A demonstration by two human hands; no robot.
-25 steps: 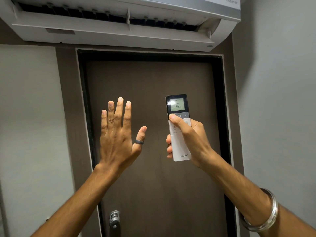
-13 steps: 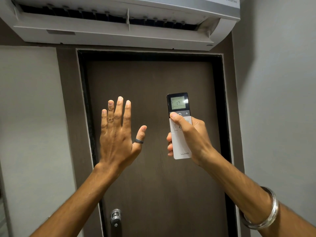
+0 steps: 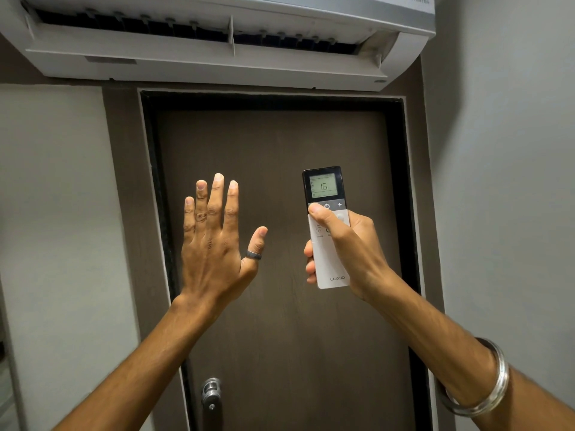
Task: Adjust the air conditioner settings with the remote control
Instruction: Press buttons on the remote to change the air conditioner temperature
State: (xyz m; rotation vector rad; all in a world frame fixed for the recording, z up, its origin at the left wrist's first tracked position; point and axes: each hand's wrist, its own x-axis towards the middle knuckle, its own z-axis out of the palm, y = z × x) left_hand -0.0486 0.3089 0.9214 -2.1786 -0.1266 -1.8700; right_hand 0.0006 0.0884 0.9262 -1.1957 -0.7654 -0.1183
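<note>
A white remote control point(image 3: 330, 265) with a black top stands upright in my right hand point(image 3: 354, 253). Its lit screen point(image 3: 323, 185) reads 16. My right thumb rests on the button at the left of the grey strip, beside the power and plus symbols. My left hand point(image 3: 214, 241) is raised flat with its back toward me, fingers together and thumb out, a dark ring on the thumb; it holds nothing. The white air conditioner point(image 3: 217, 54) hangs on the wall above the door, its louver open.
A dark brown door point(image 3: 280, 337) in a black frame fills the middle, with a metal handle point(image 3: 211, 393) low down. Grey walls stand on both sides; the right wall point(image 3: 513, 213) is close. A metal bangle circles my right wrist point(image 3: 485, 390).
The number on the remote's screen has gone from 18 to 17 to 16. Both hands stay almost in the same place.
</note>
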